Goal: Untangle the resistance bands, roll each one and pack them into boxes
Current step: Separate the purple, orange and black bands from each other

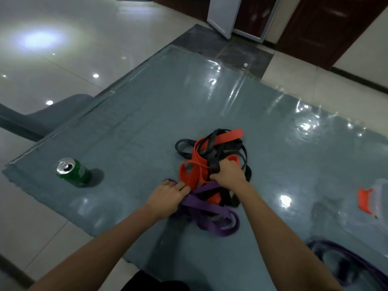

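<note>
**A:** Where is the tangle [212,164]?

**B:** On the desk [147,106], slightly right of the middle of the view and just beyond both hands. Orange, black and purple bands are looped through one another. The orange band [230,135] has one flat end sticking out of the heap toward 1 o'clock. The black band [244,156] curls round the far and right sides.

**A:** And the purple one?

**B:** The purple band [210,208] lies at the near edge, at 6 o'clock from the heap. Its loops spread on the desk between the two forearms.

**A:** What is the left hand doing?

**B:** The left hand [168,198] sits at 7 o'clock from the heap, knuckles up. Its fingers are curled round a loop of the purple band, and a bit of purple shows past the fingertips.

**A:** The right hand?

**B:** The right hand [227,174] is on top of the heap, closed into a fist around a strand of the black band. Orange loops lie on either side of it.

**A:** Anything else on the desk?

**B:** An opened green can [72,172] stands upright at 9 o'clock, well apart from the bands. A clear container [378,198] with something orange in it sits at 3 o'clock, too blurred to make out. A second purple band [346,259] lies at 5 o'clock, near the edge of view. A grey chair [52,114] stands off the desk's left side.
</note>
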Motion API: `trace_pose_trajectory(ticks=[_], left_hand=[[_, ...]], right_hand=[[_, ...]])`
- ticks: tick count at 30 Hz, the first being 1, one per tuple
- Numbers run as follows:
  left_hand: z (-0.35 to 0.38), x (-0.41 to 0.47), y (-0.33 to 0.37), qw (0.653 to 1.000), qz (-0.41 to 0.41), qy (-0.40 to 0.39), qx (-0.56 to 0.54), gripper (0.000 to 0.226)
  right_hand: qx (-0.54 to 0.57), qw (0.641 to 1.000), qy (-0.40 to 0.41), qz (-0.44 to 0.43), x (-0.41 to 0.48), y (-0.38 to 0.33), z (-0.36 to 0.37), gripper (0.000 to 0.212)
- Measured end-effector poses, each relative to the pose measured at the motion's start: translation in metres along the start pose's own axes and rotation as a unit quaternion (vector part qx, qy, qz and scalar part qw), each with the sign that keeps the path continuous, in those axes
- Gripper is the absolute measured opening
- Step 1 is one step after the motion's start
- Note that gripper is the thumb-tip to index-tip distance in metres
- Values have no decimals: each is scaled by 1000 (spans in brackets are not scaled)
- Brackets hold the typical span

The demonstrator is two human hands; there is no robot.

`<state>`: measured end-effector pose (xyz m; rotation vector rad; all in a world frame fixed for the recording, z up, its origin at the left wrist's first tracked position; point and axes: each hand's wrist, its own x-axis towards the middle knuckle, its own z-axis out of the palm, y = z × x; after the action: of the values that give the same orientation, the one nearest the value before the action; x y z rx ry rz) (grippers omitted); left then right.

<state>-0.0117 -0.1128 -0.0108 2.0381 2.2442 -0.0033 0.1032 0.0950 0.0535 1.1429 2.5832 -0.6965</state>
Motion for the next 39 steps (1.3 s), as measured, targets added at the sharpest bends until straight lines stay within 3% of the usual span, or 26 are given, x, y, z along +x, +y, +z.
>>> trace_pose_trajectory(ticks=[4,8,12,15,18,23,30,34,39], left_hand=[[-35,32,-4,996,56,71,-18,78],[-89,78,2,976,136,167,2,54],[-147,121,2,962,164,217,18,60],[-186,138,0,950,202,237,37,61],[-195,141,6,942,238,234,45,62],[-137,120,28,951,262,146,76,59],[-76,93,59,974,212,44,60,62],[-62,84,71,981,185,21,54,61],[-41,70,98,980,186,-28,66,66]], right_hand=[[178,976,126,21,-9,19,-50,11],[321,911,258,21,-30,33,-104,23],[408,841,355,14,-51,43,-155,25],[427,814,394,4,-66,43,-186,29],[419,822,386,-19,-75,43,-200,29],[345,878,332,0,-77,41,-176,20],[390,876,284,17,-76,33,-150,8],[370,894,251,22,-85,38,-138,18],[414,865,281,32,-103,57,-125,15]])
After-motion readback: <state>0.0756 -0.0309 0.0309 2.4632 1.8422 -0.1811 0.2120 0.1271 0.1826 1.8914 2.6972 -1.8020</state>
